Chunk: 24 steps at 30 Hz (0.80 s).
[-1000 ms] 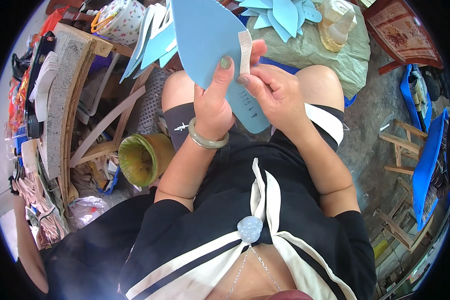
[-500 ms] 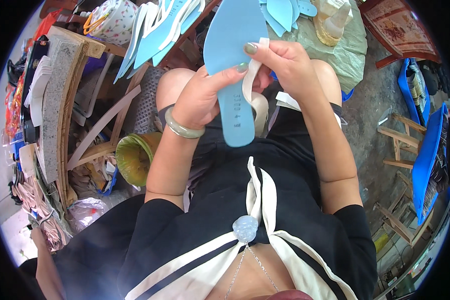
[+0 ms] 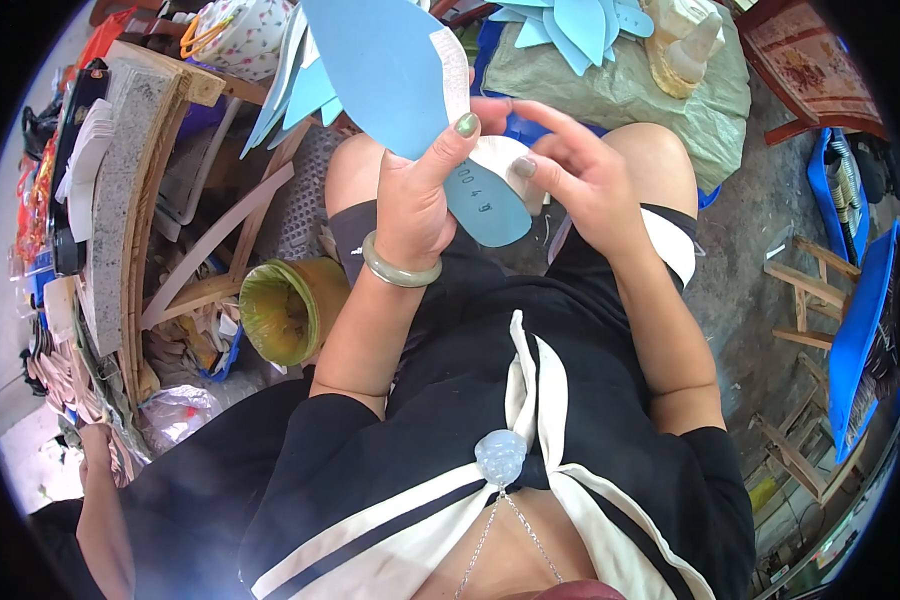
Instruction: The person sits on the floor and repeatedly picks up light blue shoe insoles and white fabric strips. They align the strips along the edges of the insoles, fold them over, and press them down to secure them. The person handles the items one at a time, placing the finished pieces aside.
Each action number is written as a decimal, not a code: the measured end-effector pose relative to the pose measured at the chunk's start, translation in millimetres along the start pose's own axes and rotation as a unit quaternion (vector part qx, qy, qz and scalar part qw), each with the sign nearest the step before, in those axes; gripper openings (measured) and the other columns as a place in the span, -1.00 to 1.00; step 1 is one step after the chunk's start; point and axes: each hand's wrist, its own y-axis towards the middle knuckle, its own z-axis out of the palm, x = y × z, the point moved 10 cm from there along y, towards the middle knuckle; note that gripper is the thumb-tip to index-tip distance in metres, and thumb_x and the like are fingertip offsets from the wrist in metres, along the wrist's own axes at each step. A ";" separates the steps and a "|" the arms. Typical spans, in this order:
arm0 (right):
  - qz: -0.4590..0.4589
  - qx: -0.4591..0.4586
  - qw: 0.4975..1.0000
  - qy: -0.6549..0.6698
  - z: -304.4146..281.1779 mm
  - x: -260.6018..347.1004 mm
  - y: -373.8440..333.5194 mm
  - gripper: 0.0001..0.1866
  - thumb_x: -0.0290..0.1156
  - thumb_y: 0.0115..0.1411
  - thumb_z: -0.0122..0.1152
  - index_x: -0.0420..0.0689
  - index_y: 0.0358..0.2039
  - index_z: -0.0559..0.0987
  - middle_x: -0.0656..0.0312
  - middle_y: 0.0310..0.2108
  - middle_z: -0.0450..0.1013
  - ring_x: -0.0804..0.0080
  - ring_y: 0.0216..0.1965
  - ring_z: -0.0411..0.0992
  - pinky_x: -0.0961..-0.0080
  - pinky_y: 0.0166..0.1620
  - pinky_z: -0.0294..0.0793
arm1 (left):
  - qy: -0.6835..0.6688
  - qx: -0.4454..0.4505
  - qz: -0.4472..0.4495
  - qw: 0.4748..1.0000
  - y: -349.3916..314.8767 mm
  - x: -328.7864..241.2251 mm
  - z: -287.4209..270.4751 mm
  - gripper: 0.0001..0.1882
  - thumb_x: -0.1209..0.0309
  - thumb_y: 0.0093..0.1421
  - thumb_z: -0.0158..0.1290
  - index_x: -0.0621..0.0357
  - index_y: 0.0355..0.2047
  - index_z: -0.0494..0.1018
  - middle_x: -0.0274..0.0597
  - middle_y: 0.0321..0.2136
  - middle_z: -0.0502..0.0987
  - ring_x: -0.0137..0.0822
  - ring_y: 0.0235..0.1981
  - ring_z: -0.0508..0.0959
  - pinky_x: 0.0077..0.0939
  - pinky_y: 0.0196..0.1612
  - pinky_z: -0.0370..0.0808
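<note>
My left hand (image 3: 418,200), with a pale bangle at its wrist, grips a light blue shoe insole (image 3: 385,70) near its narrow heel end, thumb on top. The insole is raised above my knees, its broad end tilted to the upper left. A white strip (image 3: 454,72) lies along the insole's right edge and passes near my left thumb. Farther down, the strip curls off the edge toward the heel. My right hand (image 3: 585,175) pinches that loose part, thumb on top; its other fingers are partly behind.
More blue insoles (image 3: 575,30) and a plastic bottle (image 3: 692,50) rest on a green-covered surface (image 3: 610,95) ahead. Left are white-and-blue pieces (image 3: 295,90), a lined bin (image 3: 280,315) and a wooden bench (image 3: 135,190). Blue trays (image 3: 860,340) stand right. Another person's arm (image 3: 105,520) shows lower left.
The insole has swung so its broad end points farther left, and it sits slightly higher. The strip now follows its right edge. My right hand has moved down and right along the strip.
</note>
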 end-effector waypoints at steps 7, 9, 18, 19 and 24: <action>-0.126 -0.025 0.987 -0.097 -2.5 52.9 -15.7 -0.80 -0.48 0.13 0.25 -0.18 -0.20 0.64 0.24 -0.43 0.56 0.57 -0.43 0.47 0.68 -0.36 0.40 | -0.130 0.055 0.097 0.985 -8.5 -22.4 12.2 -0.51 0.34 0.33 -0.12 0.27 0.19 0.09 -0.21 -0.44 0.44 -0.25 -0.26 0.51 -0.19 0.06 0.42; -0.120 -0.008 0.988 -0.101 0.5 57.6 -22.0 -0.83 -0.47 0.09 0.29 -0.18 -0.27 0.66 0.21 -0.46 0.56 0.58 -0.48 0.46 0.68 -0.43 0.38 | -0.149 0.053 0.112 0.981 -13.4 -28.4 16.8 -0.54 0.29 0.36 -0.21 0.18 0.22 0.09 -0.26 -0.47 0.37 -0.33 -0.36 0.46 -0.18 0.05 0.43; -0.118 -0.012 0.990 -0.070 6.8 59.9 -38.3 -0.80 -0.48 0.05 0.32 -0.13 -0.25 0.68 0.27 -0.60 0.49 0.63 -0.59 0.37 0.69 -0.54 0.29 | -0.136 0.110 0.144 0.974 -27.0 -51.9 27.4 -0.58 0.15 0.42 -0.32 -0.01 0.20 0.15 -0.42 -0.51 0.28 -0.49 -0.46 0.31 -0.42 -0.22 0.37; -0.119 -0.014 0.990 -0.074 8.2 60.3 -38.3 -0.80 -0.47 0.05 0.32 -0.13 -0.25 0.68 0.27 -0.60 0.48 0.63 -0.60 0.36 0.69 -0.54 0.29 | -0.137 0.118 0.147 0.972 -28.1 -53.4 28.1 -0.58 0.13 0.42 -0.32 -0.01 0.19 0.16 -0.42 -0.51 0.28 -0.49 -0.47 0.30 -0.43 -0.24 0.36; -0.129 -0.008 0.981 -0.146 17.0 65.1 -39.1 -0.78 -0.45 0.06 0.32 -0.13 -0.24 0.66 0.22 -0.57 0.46 0.52 -0.58 0.40 0.64 -0.52 0.33 | -0.120 0.059 0.151 0.979 -28.8 -50.7 14.2 -0.51 -0.01 0.38 -0.29 0.04 0.13 0.23 -0.41 -0.55 0.31 -0.50 -0.53 0.33 -0.48 -0.35 0.40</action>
